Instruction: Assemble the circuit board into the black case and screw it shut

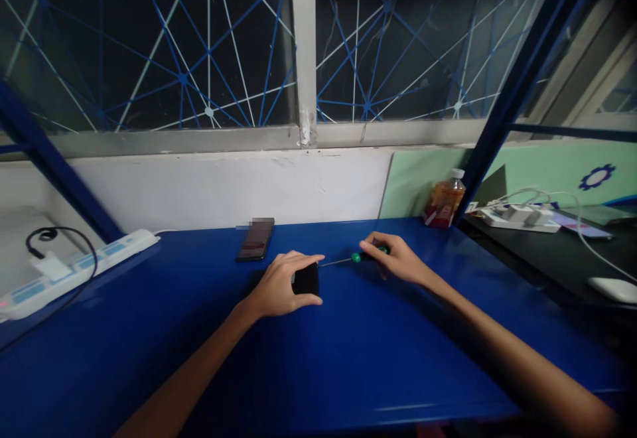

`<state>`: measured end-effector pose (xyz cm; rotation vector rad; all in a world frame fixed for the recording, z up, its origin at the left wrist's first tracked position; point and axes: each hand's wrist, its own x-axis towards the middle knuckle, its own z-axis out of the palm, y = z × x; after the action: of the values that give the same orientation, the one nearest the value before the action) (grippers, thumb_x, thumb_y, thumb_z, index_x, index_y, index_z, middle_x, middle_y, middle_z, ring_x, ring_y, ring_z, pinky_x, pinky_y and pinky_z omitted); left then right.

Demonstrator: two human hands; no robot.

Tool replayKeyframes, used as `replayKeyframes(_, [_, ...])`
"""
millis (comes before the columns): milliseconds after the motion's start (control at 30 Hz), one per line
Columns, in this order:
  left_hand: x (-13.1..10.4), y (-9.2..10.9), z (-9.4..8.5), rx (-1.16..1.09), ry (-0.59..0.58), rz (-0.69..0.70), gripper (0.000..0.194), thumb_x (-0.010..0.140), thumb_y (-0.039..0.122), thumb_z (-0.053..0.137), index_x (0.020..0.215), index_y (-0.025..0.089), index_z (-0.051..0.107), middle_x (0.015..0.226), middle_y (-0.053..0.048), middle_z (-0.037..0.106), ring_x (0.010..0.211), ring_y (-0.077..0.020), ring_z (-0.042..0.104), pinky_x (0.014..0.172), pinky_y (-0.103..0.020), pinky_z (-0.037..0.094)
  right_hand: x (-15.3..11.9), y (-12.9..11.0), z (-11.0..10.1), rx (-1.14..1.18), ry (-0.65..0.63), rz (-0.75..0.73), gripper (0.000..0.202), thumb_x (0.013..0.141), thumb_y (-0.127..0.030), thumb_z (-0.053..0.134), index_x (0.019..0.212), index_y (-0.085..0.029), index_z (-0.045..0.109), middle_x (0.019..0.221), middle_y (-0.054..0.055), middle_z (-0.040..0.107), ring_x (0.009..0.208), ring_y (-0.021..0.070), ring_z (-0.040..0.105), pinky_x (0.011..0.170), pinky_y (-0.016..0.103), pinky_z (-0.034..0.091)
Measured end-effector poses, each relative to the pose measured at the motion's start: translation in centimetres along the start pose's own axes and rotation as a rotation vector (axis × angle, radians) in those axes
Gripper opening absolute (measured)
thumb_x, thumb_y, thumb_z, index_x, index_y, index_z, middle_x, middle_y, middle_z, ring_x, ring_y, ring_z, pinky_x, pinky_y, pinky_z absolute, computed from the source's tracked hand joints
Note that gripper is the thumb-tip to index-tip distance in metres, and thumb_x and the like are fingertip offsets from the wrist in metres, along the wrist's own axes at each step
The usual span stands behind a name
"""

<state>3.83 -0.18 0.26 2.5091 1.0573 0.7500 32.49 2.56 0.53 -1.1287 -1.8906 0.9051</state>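
My left hand [281,285] is closed over a flat black rectangular object [306,281] on the table, with its thumb along the near side and a finger along the far side. Much of that object lies hidden under the hand, so its kind does not show. In my right hand [398,260] is a screwdriver [356,258] with a green and black handle, held nearly level. Its thin metal shaft points left, and the tip is at or very near the right edge of the black object. Whether the tip touches I cannot tell.
Behind my left hand lies a dark phone [256,240] on the blue table [368,358]. A white power strip [84,272] with a black cable runs along the left. A drink bottle [445,199] stands at the back right, near a white mouse [614,289] and white cables.
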Motion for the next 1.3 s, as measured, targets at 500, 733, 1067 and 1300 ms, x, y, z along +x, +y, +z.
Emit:
replayKeyframes(500, [-0.3,-0.9,1.1,0.058,-0.038,-0.015,0.072,0.068,0.050,0.076,0.132,0.029,0.050,0.123,-0.007,0.062,0.109,-0.0298,0.053,0.093,-0.048,0.040,0.9,2.8,-0.4,-0.339,-0.241,-0.074,0.038,0.086,-0.053,0.052,0.075,-0.018,0.061,0.060,-0.003,0.053,0.052,0.0102,0.043,0.049,0.024,0.032])
replayKeyframes(733, [-0.4,-0.9,1.2,0.078,-0.050,0.006,0.073,0.068,0.048,0.076,0.133,0.030,0.048,0.123,-0.006,0.062,0.110,-0.0293,0.053,0.091,-0.047,0.041,0.7,3.1,-0.5,-0.127,-0.348,0.079,0.037,0.077,-0.050,0.065,0.093,-0.019,0.053,0.068,-0.003,0.056,0.047,0.0090,0.045,0.044,0.022,0.033])
replayKeyframes(1067, [-0.4,-1.1,1.4,0.080,-0.047,0.002,0.073,0.068,0.047,0.076,0.133,0.031,0.047,0.123,-0.006,0.061,0.110,-0.0289,0.053,0.092,-0.048,0.040,0.7,2.5,-0.2,-0.226,-0.292,-0.028,0.034,0.084,-0.051,0.057,0.086,-0.018,0.056,0.068,-0.002,0.055,0.056,0.0098,0.044,0.050,0.023,0.033])
replayKeyframes(1300, [-0.5,-1.1,1.4,0.086,-0.038,0.003,0.072,0.068,0.048,0.075,0.133,0.030,0.048,0.123,-0.007,0.061,0.110,-0.0296,0.053,0.092,-0.049,0.040,0.6,2.6,-0.5,-0.163,-0.339,0.082,0.038,0.079,-0.053,0.061,0.087,-0.016,0.059,0.065,0.001,0.059,0.046,0.0098,0.048,0.044,0.024,0.034])
